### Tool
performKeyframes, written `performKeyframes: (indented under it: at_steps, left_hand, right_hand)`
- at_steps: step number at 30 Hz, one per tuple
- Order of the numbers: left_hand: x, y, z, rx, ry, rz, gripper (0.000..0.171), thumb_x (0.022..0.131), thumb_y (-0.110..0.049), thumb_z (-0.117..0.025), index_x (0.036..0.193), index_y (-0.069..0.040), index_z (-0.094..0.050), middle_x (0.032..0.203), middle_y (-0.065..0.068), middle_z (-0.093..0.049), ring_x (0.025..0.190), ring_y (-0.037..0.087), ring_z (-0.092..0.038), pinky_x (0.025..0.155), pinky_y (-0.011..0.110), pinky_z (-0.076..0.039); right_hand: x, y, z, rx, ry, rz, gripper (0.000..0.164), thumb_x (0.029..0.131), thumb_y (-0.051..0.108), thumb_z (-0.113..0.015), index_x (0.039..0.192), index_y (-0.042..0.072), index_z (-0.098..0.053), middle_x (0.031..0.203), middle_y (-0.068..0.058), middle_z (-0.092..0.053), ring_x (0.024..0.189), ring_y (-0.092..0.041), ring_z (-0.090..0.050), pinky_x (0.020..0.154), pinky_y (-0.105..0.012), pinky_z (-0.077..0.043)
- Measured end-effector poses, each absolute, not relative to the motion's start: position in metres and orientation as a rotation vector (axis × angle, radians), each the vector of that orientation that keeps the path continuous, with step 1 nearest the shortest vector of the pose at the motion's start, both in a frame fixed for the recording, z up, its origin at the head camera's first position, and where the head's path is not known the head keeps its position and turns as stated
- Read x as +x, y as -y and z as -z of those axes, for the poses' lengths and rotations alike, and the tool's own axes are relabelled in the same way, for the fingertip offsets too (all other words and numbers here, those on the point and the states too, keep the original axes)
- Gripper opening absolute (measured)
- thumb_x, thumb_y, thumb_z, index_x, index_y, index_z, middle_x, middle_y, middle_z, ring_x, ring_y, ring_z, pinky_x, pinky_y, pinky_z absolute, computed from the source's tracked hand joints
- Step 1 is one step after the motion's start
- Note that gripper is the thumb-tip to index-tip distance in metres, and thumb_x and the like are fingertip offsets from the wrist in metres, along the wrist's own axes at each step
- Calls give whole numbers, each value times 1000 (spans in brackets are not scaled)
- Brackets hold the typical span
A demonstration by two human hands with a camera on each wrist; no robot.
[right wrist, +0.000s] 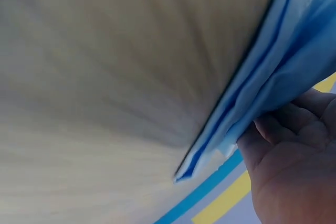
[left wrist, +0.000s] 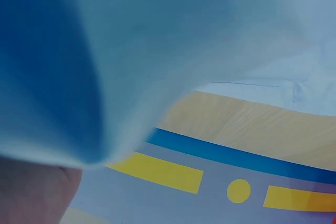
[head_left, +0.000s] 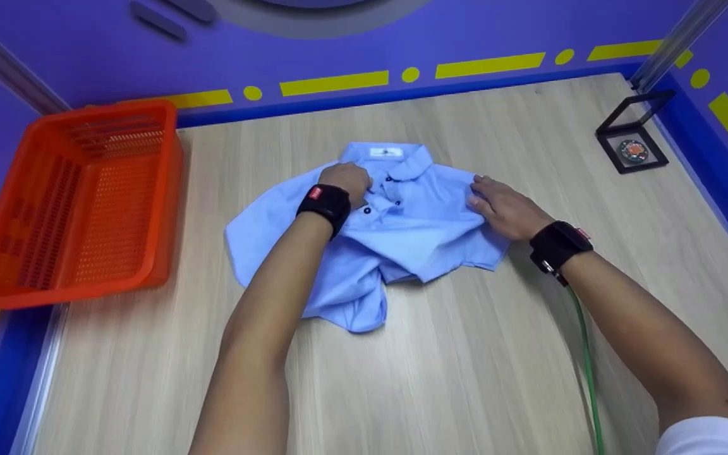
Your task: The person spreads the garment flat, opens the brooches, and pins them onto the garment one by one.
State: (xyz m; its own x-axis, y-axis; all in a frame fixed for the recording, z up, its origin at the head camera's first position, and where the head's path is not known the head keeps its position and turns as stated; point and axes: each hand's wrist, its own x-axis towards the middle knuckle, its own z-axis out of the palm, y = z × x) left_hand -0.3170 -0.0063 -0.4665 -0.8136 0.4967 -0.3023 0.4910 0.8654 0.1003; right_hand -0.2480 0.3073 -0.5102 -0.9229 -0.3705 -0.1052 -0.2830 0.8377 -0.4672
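Observation:
A light blue button-up shirt [head_left: 402, 240] with dark buttons lies rumpled on the wooden table, collar toward the far wall. My left hand [head_left: 346, 179] grips the shirt front beside the buttons, fingers curled into the cloth. In the left wrist view, raised blue cloth [left wrist: 157, 40] fills much of the picture, and only a bit of the left hand [left wrist: 37, 192] shows. At the sleeve on the right side, my right hand [head_left: 508, 208] holds the edge of the cloth. The right wrist view shows this hand [right wrist: 296, 156] with bent fingers against the hanging fabric [right wrist: 262, 87].
An orange plastic basket [head_left: 165, 240] stands at the table's left edge. Toward the far right sits a small black display frame [head_left: 623, 165] with a round badge, its lid raised. A green cable [head_left: 586, 354] runs down from the right wristband. Purple walls [head_left: 313, 57] enclose the table.

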Motion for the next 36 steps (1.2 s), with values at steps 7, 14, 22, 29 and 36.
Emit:
performKeyframes:
  at_steps: [7,14,22,29,36]
  left_hand:
    - [-319,12,463,713,-2730,-181,23,85,-31,-64,88,-9,-70,92,5,-67,91,21,-60,81,38,-47]
    - [-313,-10,447,866,-2774,-246,24,93,-31,-54,95,-11,-68,96,4,-67,96,21,-59,83,39,-45]
    - [-302,-37,449,875,-2630,-83,47,94,-34,-49,138,-18,-45,136,4,-50,126,23,-42,100,37,-36]
    - [-309,-38,461,787,-2545,-6,51,96,-42,-44,143,-23,-37,143,0,-41,132,21,-34,106,35,-29]
    - [-311,-35,456,756,-2518,5,51,97,-41,-41,143,-21,-35,145,1,-37,134,22,-30,108,34,-25]
  right_hand:
    - [-241,-313,506,-563,-2910,775,49,100,28,-39,134,-8,-41,140,-28,-35,133,-39,-27,109,-47,-19]
    - [-212,-311,492,-395,-3022,657,49,92,15,-53,127,-17,-42,127,-34,-45,121,-46,-38,103,-51,-27]
    - [-174,-291,497,-379,-3005,495,66,86,32,-63,130,-13,-41,132,-30,-43,124,-42,-38,102,-51,-29]
    - [-163,-292,505,-469,-3018,379,70,85,33,-65,131,-14,-41,137,-29,-38,128,-40,-34,104,-49,-29]
    - [-155,-303,506,-485,-3015,378,67,86,33,-63,128,-14,-44,137,-31,-37,128,-42,-33,102,-52,-29]
